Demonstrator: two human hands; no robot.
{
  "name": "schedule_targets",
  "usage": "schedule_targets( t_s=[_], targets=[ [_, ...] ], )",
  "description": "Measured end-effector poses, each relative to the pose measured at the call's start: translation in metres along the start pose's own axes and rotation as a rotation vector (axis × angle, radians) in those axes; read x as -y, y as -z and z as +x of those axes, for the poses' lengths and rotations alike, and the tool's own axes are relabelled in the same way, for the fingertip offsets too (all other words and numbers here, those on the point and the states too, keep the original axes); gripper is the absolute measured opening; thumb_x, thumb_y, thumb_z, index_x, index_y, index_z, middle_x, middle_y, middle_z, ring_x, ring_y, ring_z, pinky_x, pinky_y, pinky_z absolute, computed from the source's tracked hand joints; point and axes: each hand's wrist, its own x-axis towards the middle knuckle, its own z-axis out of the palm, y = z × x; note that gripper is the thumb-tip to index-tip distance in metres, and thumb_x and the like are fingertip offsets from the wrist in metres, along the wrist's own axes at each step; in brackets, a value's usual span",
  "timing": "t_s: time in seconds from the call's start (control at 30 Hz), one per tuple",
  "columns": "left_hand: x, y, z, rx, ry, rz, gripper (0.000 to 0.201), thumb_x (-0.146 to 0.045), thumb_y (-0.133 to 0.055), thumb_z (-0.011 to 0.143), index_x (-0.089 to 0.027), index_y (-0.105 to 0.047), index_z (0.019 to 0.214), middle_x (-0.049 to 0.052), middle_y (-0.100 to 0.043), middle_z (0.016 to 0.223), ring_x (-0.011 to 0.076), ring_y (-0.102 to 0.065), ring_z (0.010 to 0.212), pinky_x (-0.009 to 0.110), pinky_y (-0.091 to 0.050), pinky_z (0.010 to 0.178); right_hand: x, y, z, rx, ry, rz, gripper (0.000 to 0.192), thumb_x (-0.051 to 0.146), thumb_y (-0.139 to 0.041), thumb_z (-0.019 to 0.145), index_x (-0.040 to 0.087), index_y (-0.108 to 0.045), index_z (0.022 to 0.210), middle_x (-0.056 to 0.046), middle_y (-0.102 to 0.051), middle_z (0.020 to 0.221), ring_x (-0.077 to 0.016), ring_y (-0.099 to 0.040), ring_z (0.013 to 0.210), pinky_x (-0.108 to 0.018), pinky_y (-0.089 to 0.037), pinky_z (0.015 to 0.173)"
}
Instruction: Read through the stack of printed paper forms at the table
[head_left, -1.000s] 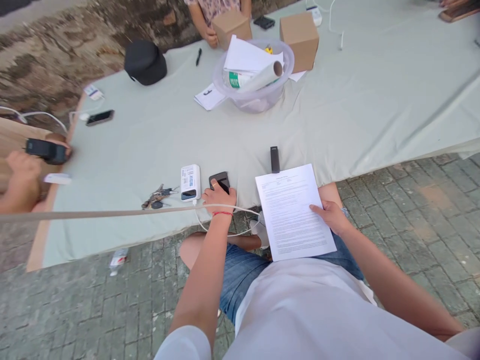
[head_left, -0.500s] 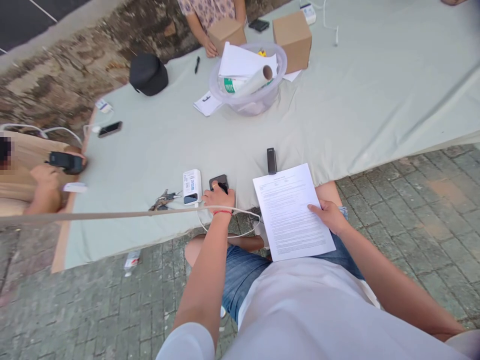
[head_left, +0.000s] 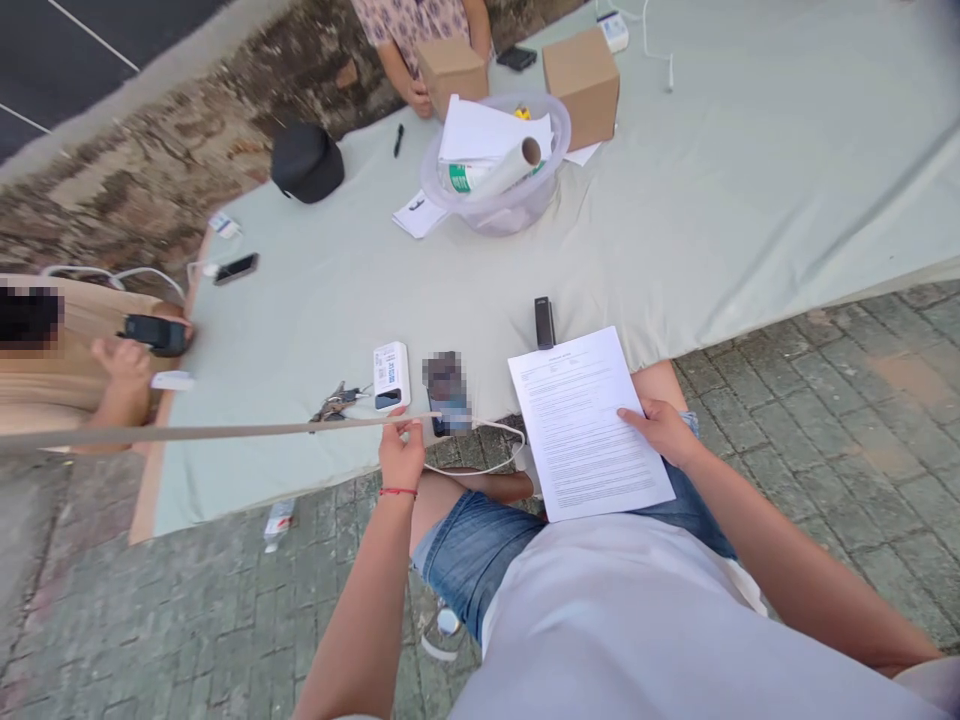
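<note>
a: what's at the table edge, far left first?

b: keys, then a white power bank on the cloth-covered table.

a: and the left hand?

b: fingers pinched on a phone, screen blurred, at the near edge by a white cable.

a: the other one?

b: right hand clamped on a printed sheet over the lap.
</note>
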Motion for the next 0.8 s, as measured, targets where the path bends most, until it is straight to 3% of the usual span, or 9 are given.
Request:
schedule_targets(
  t_s=[0.1, 0.23, 0.4, 0.6, 0.8],
  targets=[
    [-0.004, 0.006, -0.012, 0.031, -0.181, 0.045, 0.041, -0.045, -0.054, 0.098, -0.021, -0.068, 0.128, 0.013, -0.064, 0.119, 0.0266, -0.062, 0.108, 0.042, -0.056, 0.094, -0.001, 0.0, 0.0, -0.008, -0.002, -0.014, 0.05, 0.066, -0.074, 0.083, 0.021, -0.079, 0.106, -0.007, -0.082, 0.111, -0.0326, -0.077, 0.103, -0.044, -0.065, 0.091],
    [-0.011, 0.009, -0.018, 0.118, -0.43, 0.141, 0.039, -0.047, -0.055, 0.099, -0.02, -0.08, 0.115, 0.014, -0.061, 0.11, 0.0301, -0.058, 0.108, 0.049, -0.051, 0.101, -0.001, 0.0, 0.0, -0.01, -0.001, -0.015, 0.051, 0.066, -0.074, 0.084, 0.021, -0.079, 0.107, -0.007, -0.082, 0.113, -0.0325, -0.077, 0.104, -0.044, -0.065, 0.091],
    [-0.013, 0.008, -0.018, 0.139, -0.478, 0.117, 0.038, -0.044, -0.054, 0.1, -0.022, -0.082, 0.111, 0.014, -0.058, 0.111, 0.029, -0.056, 0.103, 0.047, -0.051, 0.097, 0.0, -0.001, -0.001, -0.004, 0.002, 0.013, 0.052, 0.066, -0.075, 0.083, 0.021, -0.079, 0.108, -0.008, -0.082, 0.114, -0.0316, -0.078, 0.101, -0.044, -0.065, 0.09],
    [-0.023, 0.001, -0.002, 0.249, -0.371, 0.183, 0.033, -0.037, -0.054, 0.097, -0.021, -0.079, 0.114, 0.015, -0.058, 0.116, 0.0319, -0.055, 0.12, 0.049, -0.044, 0.111, 0.001, 0.0, -0.001, -0.007, 0.0, -0.004, 0.052, 0.068, -0.075, 0.083, 0.021, -0.08, 0.106, -0.007, -0.082, 0.111, -0.0307, -0.078, 0.099, -0.043, -0.066, 0.089],
    [-0.038, -0.004, 0.04, -0.004, -0.005, 0.25, 0.035, -0.032, -0.055, 0.095, -0.015, -0.07, 0.121, 0.018, -0.062, 0.116, 0.0355, -0.057, 0.119, 0.052, -0.043, 0.114, 0.007, 0.0, -0.004, -0.018, -0.01, -0.011, 0.052, 0.067, -0.079, 0.08, 0.021, -0.08, 0.105, -0.006, -0.083, 0.109, -0.0306, -0.078, 0.1, -0.042, -0.066, 0.089]
  ],
)
